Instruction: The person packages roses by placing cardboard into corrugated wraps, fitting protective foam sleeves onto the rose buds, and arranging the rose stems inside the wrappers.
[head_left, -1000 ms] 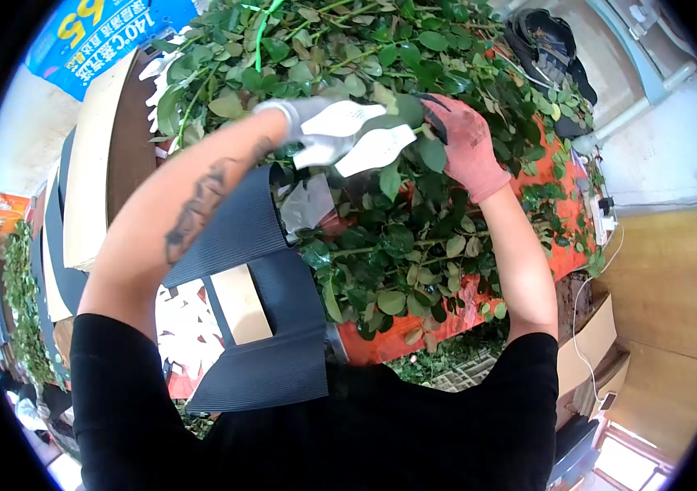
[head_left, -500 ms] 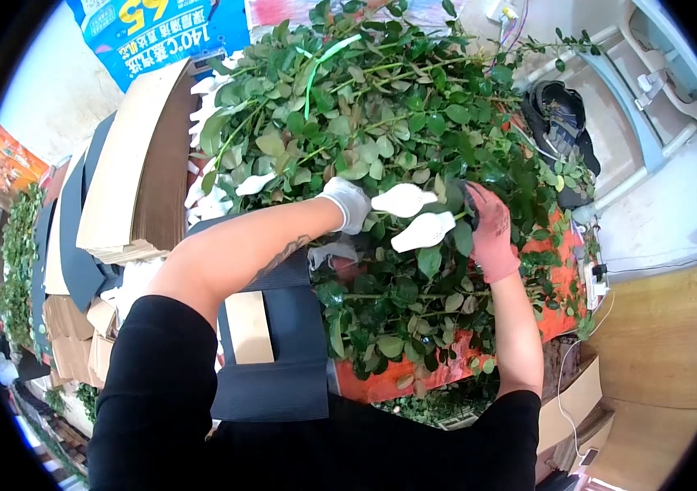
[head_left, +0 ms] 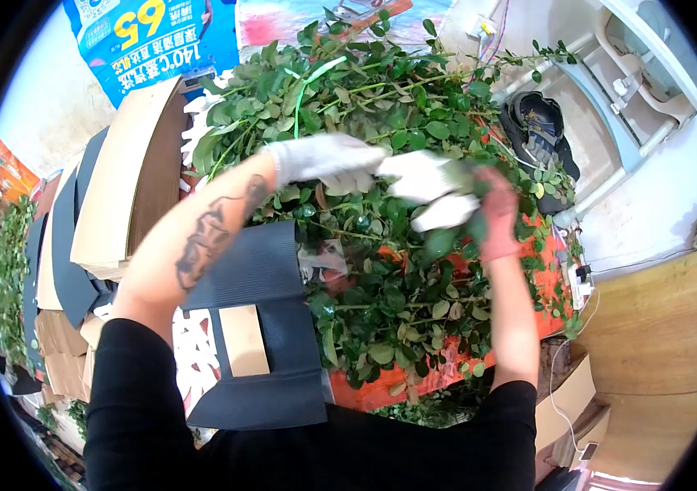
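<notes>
My right hand [head_left: 499,217], in a pinkish-red glove with dark fingers, is closed around the leafy stems of a few roses. Their heads, wrapped in white sleeves [head_left: 445,213], point left toward my other hand. My left hand [head_left: 328,161], in a white glove, reaches across from the left, its fingertips at the upper wrapped heads [head_left: 418,176]. Motion smears those fingers, so their grip is unclear. Beneath both hands lies a thick heap of green rose stems and leaves [head_left: 365,319], with a green tie [head_left: 305,90] across its top.
A black corrugated sheet [head_left: 242,245] with a tan cardboard piece [head_left: 243,340] lies at front left. Behind it stands a stack of cardboard sheets [head_left: 123,176]. An orange-red cover [head_left: 365,393] shows under the foliage. At right are a folding chair [head_left: 622,135] and a dark bag [head_left: 536,131].
My left hand has moved up and left, stretching toward the wrapped heads. My right hand stays nearby with the roses, now blurred. More of the black sheet shows.
</notes>
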A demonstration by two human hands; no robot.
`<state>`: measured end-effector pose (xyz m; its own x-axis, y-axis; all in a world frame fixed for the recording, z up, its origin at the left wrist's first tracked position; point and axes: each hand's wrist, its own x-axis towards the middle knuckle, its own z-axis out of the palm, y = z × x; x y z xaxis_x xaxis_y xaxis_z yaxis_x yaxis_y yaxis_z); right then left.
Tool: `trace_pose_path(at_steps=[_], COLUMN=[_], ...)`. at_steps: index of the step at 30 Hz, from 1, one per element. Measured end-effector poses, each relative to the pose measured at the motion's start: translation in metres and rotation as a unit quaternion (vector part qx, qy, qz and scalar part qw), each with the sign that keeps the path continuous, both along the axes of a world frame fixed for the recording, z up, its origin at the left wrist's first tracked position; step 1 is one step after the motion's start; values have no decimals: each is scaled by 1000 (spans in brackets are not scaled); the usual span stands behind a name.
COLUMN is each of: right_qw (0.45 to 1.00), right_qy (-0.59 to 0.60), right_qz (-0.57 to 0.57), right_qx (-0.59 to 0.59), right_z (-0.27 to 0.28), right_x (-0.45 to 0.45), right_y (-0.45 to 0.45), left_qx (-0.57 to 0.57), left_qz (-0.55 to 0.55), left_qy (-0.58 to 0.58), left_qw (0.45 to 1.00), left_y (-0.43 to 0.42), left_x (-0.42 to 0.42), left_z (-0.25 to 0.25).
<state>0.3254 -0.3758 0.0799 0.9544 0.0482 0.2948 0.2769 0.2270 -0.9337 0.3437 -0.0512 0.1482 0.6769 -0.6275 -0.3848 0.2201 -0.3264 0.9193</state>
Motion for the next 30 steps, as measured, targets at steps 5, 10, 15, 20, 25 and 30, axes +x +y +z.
trace_pose_path(at_steps=[5, 10, 15, 20, 25, 30], right_qw=[877, 926, 921, 833, 808, 803], right_qy=[-221, -221, -221, -313, -205, -289], right_qz=[-379, -285, -306, -287, -253, -170], right_qx=[-196, 114, -99, -356, -491, -492], right_z=[102, 141, 128, 90, 55, 56], right_x=[8, -3, -15, -19, -1, -31], right_y=[-136, -189, -129, -100, -72, -30], left_qx=[535, 550, 480, 518, 722, 677], left_qz=[-8, -28, 0, 43, 70, 133], left_qy=[-222, -225, -276, -469, -425, -340], left_qw=[815, 804, 833, 714, 542, 639], left_y=[95, 111, 94, 104, 145, 175], left_x=[-33, -44, -31, -9, 10, -20], left_z=[-33, -85, -36, 30, 16, -34])
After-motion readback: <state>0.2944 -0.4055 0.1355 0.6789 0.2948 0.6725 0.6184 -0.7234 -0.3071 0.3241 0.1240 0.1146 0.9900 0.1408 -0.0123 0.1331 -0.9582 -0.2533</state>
